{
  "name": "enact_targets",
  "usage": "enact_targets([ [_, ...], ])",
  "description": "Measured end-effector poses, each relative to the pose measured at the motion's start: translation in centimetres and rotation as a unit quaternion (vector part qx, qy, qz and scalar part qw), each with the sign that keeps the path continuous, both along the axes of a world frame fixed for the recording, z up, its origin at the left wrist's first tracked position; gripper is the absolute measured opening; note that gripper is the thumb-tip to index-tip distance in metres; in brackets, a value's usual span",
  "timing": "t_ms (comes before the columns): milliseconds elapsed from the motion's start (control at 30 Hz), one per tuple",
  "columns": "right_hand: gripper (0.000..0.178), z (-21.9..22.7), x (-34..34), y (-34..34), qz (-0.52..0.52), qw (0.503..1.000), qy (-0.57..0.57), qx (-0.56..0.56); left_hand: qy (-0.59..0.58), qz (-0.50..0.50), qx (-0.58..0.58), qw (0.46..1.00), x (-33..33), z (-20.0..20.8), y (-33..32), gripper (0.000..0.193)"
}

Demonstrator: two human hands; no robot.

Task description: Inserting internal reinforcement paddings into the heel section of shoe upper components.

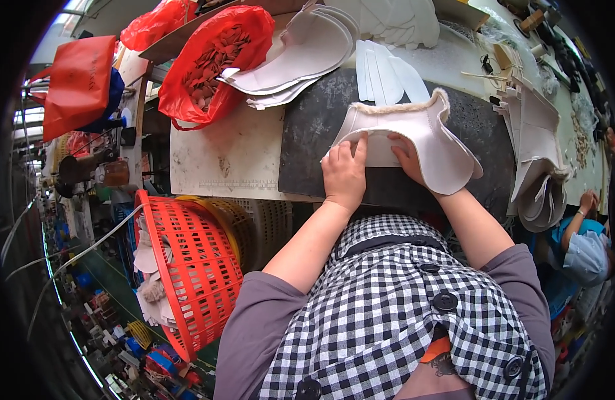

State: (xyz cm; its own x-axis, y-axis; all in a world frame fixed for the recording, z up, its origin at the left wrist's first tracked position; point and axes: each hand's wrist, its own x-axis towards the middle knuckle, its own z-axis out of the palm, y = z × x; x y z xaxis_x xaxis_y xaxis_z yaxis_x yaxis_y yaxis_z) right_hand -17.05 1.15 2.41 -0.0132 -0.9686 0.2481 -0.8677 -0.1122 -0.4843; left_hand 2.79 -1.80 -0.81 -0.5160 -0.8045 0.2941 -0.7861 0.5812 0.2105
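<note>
A pale pinkish-white boot upper with a fluffy fur edge along its top lies over the dark mat in front of me. My left hand grips its near left edge, fingers pointing away from me. At the inner curve of the same piece, my right hand holds it, partly covered by the rounded flap on the right. Just beyond the upper, several white strips lie fanned out.
The black mat covers part of the pale table. Stacked pale cut pieces and a red bag of small reddish-brown pieces sit far left. More fur-edged uppers lie right. A red basket stands left; a co-worker sits right.
</note>
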Motion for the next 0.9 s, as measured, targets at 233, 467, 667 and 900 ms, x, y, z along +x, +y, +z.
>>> enact_targets([
  [233,0.022,-3.7,-0.1,0.1,0.009,0.993,-0.099,0.059,0.133,-0.357,0.054,0.923,0.3,-0.4,2.8,0.054],
  [467,0.024,-2.6,-1.2,0.1,0.036,0.99,-0.117,0.066,0.068,-0.19,0.091,0.975,-1.2,-1.6,2.2,0.082],
  [667,0.025,-0.4,-1.3,0.0,0.068,0.997,-0.011,0.029,-0.019,-0.175,0.151,0.973,-0.8,-1.6,1.8,0.09],
  [900,0.029,-1.8,-1.0,0.6,0.015,0.998,-0.043,0.035,-0.039,-0.183,0.139,0.972,-0.9,-1.6,2.0,0.091],
])
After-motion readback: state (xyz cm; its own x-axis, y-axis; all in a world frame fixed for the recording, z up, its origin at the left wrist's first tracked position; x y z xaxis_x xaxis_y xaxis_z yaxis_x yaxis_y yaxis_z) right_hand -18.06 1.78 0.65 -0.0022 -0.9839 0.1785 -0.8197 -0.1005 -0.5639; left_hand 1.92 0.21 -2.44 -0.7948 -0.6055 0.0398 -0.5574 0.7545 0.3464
